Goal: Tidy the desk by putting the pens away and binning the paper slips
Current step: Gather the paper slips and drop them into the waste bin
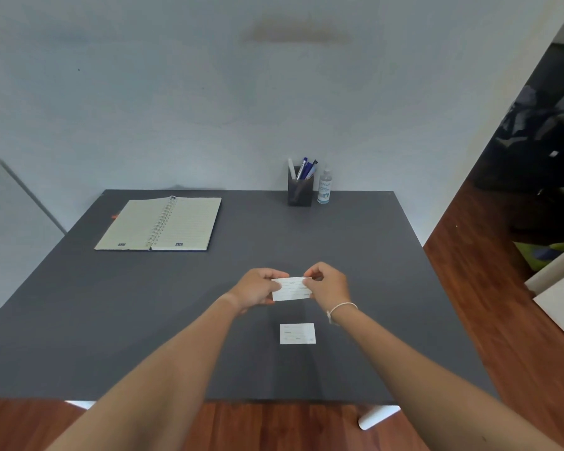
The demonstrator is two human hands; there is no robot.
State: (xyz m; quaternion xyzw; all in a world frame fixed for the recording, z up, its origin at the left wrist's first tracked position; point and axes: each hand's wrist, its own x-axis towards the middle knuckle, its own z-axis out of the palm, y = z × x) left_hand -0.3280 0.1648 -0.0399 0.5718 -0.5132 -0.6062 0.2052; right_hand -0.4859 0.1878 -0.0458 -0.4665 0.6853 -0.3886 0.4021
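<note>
Both my hands hold one white paper slip a little above the middle of the dark grey desk. My left hand pinches its left edge and my right hand pinches its right edge. A second white paper slip lies flat on the desk just in front of them, touched by neither hand. Several pens stand in a dark pen holder at the desk's far edge.
An open spiral notebook lies at the far left of the desk. A small clear sanitiser bottle stands right of the pen holder. A wall runs behind the desk. Wooden floor lies to the right and in front.
</note>
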